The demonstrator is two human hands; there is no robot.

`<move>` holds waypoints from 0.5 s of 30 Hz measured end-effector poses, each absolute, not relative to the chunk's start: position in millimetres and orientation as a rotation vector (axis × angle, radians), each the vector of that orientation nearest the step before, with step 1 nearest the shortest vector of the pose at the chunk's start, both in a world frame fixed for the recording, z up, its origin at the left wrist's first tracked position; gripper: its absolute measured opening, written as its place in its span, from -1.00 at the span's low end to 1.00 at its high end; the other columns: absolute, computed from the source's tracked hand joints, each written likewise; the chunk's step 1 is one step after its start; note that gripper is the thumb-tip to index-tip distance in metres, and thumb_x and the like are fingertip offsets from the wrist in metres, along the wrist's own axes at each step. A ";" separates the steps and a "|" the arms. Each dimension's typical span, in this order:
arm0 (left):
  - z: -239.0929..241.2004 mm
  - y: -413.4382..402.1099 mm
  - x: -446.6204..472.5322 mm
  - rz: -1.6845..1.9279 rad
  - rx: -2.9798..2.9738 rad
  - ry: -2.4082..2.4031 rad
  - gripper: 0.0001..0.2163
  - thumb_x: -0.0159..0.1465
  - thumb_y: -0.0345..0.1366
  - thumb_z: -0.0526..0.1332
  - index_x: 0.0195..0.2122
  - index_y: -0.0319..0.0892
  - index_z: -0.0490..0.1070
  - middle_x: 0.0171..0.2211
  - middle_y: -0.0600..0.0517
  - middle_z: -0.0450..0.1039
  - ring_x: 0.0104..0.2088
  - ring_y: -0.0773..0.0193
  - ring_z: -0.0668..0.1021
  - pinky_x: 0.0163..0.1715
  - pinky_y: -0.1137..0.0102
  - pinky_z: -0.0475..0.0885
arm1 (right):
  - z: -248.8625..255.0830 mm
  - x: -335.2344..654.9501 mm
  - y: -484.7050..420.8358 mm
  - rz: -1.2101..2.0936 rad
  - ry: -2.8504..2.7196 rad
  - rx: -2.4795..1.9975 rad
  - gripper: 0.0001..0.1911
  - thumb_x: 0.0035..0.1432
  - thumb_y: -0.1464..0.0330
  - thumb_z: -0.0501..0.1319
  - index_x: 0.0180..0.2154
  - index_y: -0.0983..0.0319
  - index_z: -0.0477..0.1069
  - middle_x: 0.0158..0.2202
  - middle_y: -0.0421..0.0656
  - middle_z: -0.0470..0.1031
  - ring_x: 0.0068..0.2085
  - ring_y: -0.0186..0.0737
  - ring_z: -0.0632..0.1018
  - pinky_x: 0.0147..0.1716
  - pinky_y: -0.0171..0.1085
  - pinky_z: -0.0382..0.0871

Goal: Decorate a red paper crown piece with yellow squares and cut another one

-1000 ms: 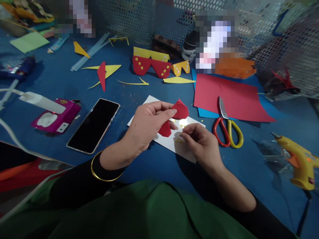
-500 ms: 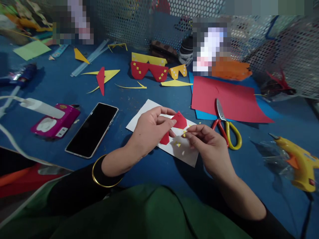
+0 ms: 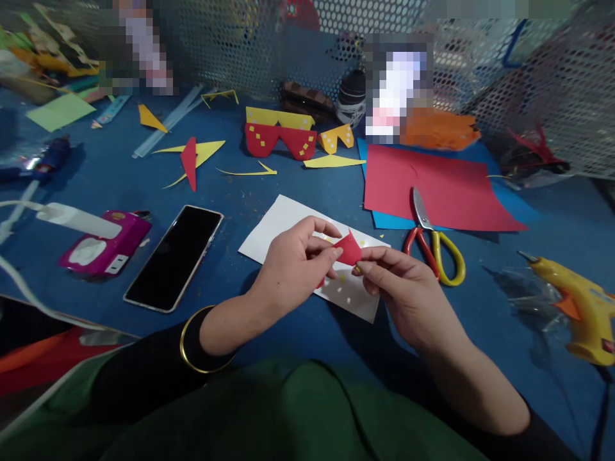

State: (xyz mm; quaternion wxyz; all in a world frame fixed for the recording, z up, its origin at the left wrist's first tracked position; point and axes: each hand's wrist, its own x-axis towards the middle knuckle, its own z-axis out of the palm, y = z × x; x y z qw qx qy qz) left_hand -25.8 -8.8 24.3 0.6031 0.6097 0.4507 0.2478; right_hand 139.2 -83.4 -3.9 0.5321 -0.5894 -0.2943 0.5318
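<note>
There are two hands [image 3: 295, 262], three standing dotted masks [image 3: 280, 142], one phone [image 3: 173, 258] and one pair of scissors [image 3: 421, 214].

a broad blue worktop [image 3: 331, 186] fills most of the view, its surface matt, a little scuffed and flecked with small specks. along its far side stands a perforated metal screen [image 3: 225, 51] with rows of round holes, darker towards the left, paler and greyer towards the right, where it curves round nearer the viewer. a blue bar [image 3: 515, 45] shows at upper right, and blurred coloured shapes show through the holes. at lower left the worktop ends in a thin pale edge, with a dark gap and red and orange shapes [image 3: 43, 358] below. the light is dim and uneven, casting soft shadows across the blue.
</note>
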 end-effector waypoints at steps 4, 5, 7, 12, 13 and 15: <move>21.7 -10.6 -25.5 0.620 1.485 1.051 -0.89 0.27 -0.32 0.27 -0.24 -0.10 0.33 -0.49 0.13 0.57 -0.48 0.32 0.63 -0.47 0.46 0.46 | -0.7 138.8 -82.4 1.262 -0.686 -1.430 -0.78 -0.06 0.25 0.47 -0.34 0.20 0.60 -0.46 -0.23 0.53 -0.52 -0.42 0.33 -0.51 -0.35 0.24; 21.3 -11.0 -25.3 0.622 1.488 1.045 -0.88 0.27 -0.32 0.27 -0.26 -0.10 0.31 -0.49 0.14 0.55 -0.49 0.33 0.63 -0.46 0.46 0.46 | -0.3 138.9 -82.2 1.262 -0.693 -1.428 -0.78 -0.06 0.24 0.47 -0.36 0.20 0.59 -0.48 -0.24 0.51 -0.53 -0.42 0.33 -0.51 -0.35 0.23; 20.9 -11.5 -25.4 0.612 1.469 1.021 -0.86 0.27 -0.32 0.28 -0.30 -0.10 0.28 -0.51 0.15 0.52 -0.50 0.34 0.62 -0.47 0.47 0.45 | 0.0 139.5 -82.0 1.270 -0.704 -1.420 -0.79 -0.06 0.24 0.47 -0.39 0.20 0.58 -0.51 -0.26 0.48 -0.53 -0.42 0.32 -0.52 -0.36 0.21; 22.0 -9.5 -27.3 0.585 1.424 0.914 -0.87 0.23 -0.37 0.29 -0.35 -0.12 0.31 -0.48 0.16 0.46 -0.45 0.34 0.64 -0.47 0.50 0.46 | 0.1 142.4 -81.4 1.317 -0.680 -1.411 -0.78 -0.07 0.24 0.47 -0.39 0.21 0.56 -0.48 -0.25 0.50 -0.53 -0.44 0.32 -0.53 -0.36 0.20; 22.5 -9.0 -27.6 0.592 1.422 0.895 -0.88 0.22 -0.39 0.29 -0.36 -0.13 0.33 -0.47 0.15 0.46 -0.44 0.34 0.64 -0.45 0.50 0.47 | 0.2 142.8 -81.3 1.321 -0.675 -1.407 -0.78 -0.06 0.24 0.47 -0.39 0.22 0.56 -0.47 -0.24 0.51 -0.53 -0.44 0.32 -0.53 -0.36 0.20; 23.5 -8.4 -27.8 0.589 1.416 0.879 -0.93 0.20 -0.42 0.29 -0.37 -0.16 0.40 -0.45 0.13 0.48 -0.43 0.35 0.63 -0.43 0.50 0.48 | 0.3 143.4 -81.0 1.317 -0.674 -1.408 -0.78 -0.06 0.24 0.46 -0.39 0.21 0.56 -0.47 -0.24 0.51 -0.54 -0.44 0.31 -0.53 -0.36 0.20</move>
